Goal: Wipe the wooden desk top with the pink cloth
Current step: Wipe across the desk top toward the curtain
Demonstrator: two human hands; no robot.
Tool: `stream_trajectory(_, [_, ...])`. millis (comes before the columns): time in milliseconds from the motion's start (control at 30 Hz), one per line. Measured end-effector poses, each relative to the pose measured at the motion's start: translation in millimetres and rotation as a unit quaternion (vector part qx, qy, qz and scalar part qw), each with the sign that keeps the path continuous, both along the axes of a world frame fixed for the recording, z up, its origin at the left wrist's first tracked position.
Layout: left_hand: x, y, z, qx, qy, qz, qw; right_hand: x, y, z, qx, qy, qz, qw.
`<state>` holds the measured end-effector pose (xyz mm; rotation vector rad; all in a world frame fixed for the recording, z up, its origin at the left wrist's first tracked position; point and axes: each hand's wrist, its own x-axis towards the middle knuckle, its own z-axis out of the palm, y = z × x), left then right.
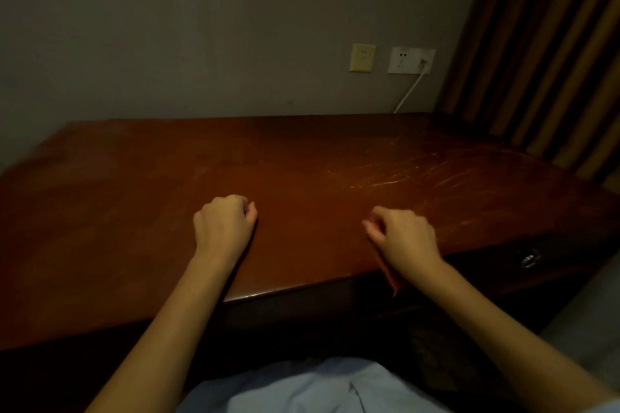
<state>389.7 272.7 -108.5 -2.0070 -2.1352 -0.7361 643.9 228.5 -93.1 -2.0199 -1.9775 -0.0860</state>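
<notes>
Dimly, both hands are hovering at the wooden worktop's (302, 161) near edge.
Right hand (401, 238) fingers are pinching the pink cloth (391, 275), its long axis trailing from 11 to 5 o'clock over the edge; left hand (223, 228) fingers are curling tight, holding nothing.

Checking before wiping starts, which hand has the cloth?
The right hand holds the cloth, which hangs beneath it; the left hand is curled and empty.

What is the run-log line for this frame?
left hand: curled, empty | right hand: grips pink cloth at near edge | desk top: streaks far right
</notes>
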Motion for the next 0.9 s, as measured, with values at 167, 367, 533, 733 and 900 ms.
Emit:
stream_trajectory(167, [0.7,-0.6,-2.7,-0.006,-0.015,0.0,1.0,-103.6,19.4,1.8,0.007,0.0,0.201,0.979])
stream_trajectory(367, [-3.8,-2.5,1.3,-0.016,-0.025,-0.018,0.999,-80.9,112.3,0.7,0.004,0.028,0.128,0.991])
stream_trajectory(533, [-3.3,-1.8,0.9,-0.007,-0.019,-0.024,0.999,22.6,92.3,5.9,0.016,0.015,-0.008,1.0])
stream_trajectory(733, [-3.0,0.8,-1.1,-0.006,-0.027,-0.022,0.999,-42.4,31.8,3.7,0.004,-0.014,0.147,0.989])
stream_trajectory(900, [-4.7,-1.5,-4.0,0.002,-0.015,-0.007,1.0,-120.2,78.9,4.9,0.026,0.017,0.242,0.97])
